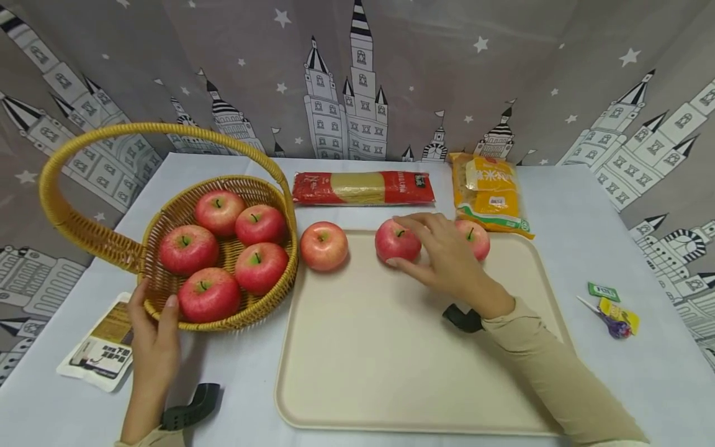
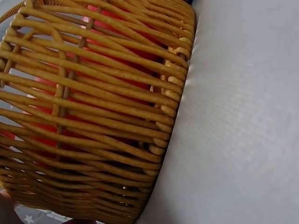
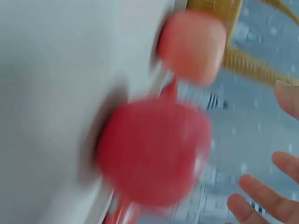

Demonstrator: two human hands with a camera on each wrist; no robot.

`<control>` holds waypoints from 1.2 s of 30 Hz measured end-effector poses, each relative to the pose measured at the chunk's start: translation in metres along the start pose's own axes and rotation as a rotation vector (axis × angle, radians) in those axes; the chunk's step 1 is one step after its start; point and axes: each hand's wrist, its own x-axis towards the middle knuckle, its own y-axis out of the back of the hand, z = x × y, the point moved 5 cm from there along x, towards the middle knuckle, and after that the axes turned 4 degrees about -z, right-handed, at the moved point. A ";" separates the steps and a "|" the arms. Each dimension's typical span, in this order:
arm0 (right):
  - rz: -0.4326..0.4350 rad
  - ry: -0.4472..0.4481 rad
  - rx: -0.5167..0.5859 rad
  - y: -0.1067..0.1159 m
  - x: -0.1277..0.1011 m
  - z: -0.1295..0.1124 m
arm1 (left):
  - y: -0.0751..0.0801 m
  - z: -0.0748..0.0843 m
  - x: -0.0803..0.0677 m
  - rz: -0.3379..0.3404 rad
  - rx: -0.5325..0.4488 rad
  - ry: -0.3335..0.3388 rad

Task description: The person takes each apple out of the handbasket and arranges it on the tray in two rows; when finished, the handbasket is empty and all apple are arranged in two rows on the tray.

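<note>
My left hand grips the near-left rim of a yellow wicker basket, thumb over the edge. Several red apples lie inside; their red shows through the woven wall in the left wrist view. Over the beige tray, my right hand reaches with thumb and fingers spread around a red apple. In the right wrist view this apple is blurred and the fingertips are apart from it. A paler apple sits at the tray's far-left corner; another apple is partly behind the right hand.
Behind the tray lie a red noodle packet and a yellow grain bag. A white-and-brown pouch is left of the basket. Small wrapped sweets and a lollipop lie at the right. The basket's tall handle arches leftward.
</note>
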 end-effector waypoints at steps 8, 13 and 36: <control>-0.011 0.203 -0.025 -0.053 0.044 -0.070 | 0.001 0.000 0.000 -0.016 0.017 0.010; -0.010 0.262 -0.067 -0.079 0.071 -0.108 | 0.002 -0.001 0.000 -0.006 0.015 0.020; -0.653 0.083 -0.247 -0.122 0.123 -0.156 | 0.000 -0.002 0.001 -0.010 0.013 -0.012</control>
